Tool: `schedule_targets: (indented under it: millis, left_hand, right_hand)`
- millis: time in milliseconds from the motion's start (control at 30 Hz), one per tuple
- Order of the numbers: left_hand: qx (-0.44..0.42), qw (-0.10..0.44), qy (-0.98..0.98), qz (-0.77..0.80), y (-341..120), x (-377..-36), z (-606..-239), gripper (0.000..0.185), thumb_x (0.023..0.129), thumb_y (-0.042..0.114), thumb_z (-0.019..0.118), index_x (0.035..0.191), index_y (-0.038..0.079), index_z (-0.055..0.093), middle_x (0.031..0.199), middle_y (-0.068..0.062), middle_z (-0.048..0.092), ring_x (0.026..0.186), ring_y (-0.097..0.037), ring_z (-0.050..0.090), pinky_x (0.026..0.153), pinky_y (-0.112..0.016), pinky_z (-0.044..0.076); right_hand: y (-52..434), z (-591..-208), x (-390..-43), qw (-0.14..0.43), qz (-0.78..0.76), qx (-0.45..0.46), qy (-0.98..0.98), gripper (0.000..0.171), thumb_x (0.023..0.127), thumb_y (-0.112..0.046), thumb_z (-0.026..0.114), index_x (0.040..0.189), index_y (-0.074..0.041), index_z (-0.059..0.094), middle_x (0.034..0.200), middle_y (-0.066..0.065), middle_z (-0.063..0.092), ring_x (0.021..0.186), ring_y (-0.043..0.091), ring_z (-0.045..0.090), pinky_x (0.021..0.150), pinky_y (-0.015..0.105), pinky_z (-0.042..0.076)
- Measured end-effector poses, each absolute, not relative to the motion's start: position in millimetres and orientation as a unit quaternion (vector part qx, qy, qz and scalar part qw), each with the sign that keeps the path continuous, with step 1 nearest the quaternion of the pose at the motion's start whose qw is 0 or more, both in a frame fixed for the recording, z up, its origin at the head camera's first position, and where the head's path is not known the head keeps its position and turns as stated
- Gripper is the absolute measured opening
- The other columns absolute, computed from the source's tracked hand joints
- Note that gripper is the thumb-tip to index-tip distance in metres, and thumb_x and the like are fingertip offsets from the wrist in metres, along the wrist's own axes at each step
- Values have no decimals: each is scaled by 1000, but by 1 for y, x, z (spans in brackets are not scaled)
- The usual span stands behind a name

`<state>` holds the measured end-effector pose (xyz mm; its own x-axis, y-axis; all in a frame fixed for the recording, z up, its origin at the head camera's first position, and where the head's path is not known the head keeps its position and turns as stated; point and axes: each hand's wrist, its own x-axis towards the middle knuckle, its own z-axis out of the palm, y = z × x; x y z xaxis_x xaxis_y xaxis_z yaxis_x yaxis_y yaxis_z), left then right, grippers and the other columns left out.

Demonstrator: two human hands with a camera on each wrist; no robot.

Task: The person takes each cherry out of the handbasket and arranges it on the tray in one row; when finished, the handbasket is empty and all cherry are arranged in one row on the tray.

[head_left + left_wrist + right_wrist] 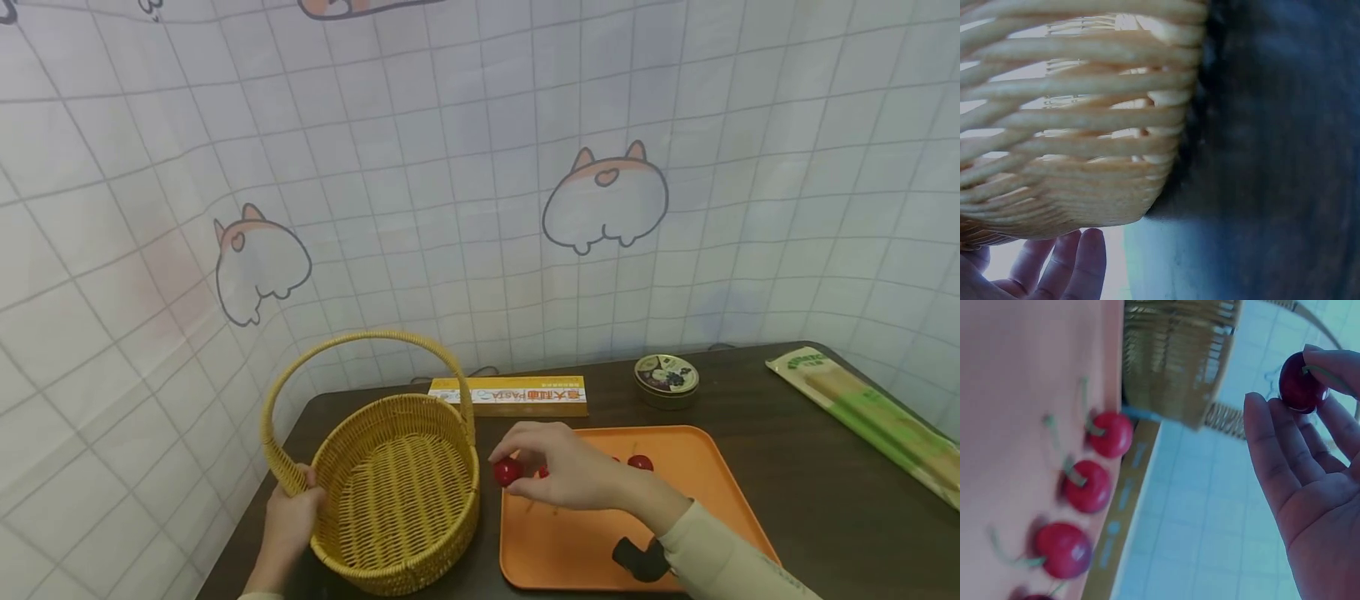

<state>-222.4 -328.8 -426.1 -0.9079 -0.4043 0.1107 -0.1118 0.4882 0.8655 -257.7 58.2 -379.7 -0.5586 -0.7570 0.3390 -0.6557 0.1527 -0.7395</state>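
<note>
— What sits on the counter [810,500], biggest first?

— The wicker basket [397,500] near the front left corner, left hand [288,521] curled round the base of its handle. Beside it, the orange tray [697,467] at the front edge.

— And the right hand [577,479]?

— Pinching a cherry [507,472] at its fingertips, between tray and basket, above the counter.

— The risk?

— I'd say a light pinch on smooth round fruit: it could slip and roll off the front edge.
</note>
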Motion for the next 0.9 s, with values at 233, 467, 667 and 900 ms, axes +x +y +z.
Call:
schedule_targets:
  millis: [233,467,667,900]
  left_hand:
    - [155,142,-851,-482,-330,-221,-426,19,74,1,53,89,7,44,69,-2,40,62,-19,39,58,-33,36]
    - [153,140,-849,-486,-330,-223,-426,18,76,1,52,90,7,44,68,-1,39,60,-18,38,57,-32,36]
    - [155,150,-849,-481,-329,-225,-428,18,75,2,53,90,8,45,68,-1,40,60,-18,39,56,-32,36]
    - [159,157,-853,-471,-330,-223,-429,20,74,2,53,93,7,47,70,-2,41,63,-19,40,57,-33,36]
  right_hand:
    - [89,-390,-265,16,-483,-452,750,33,88,-9,70,119,-17,64,114,5,63,91,17,67,77,33,55]
    - [126,-387,-276,-12,-455,-383,804,28,86,-17,73,113,-20,67,110,0,65,95,18,67,76,32,55]
    - [164,-382,-286,5,-399,-326,857,31,88,-29,71,116,-19,66,104,-6,67,92,11,65,76,28,53]
    - [203,-389,-302,24,-350,-300,887,28,86,-27,73,111,-17,67,99,-6,68,87,10,63,73,27,52]
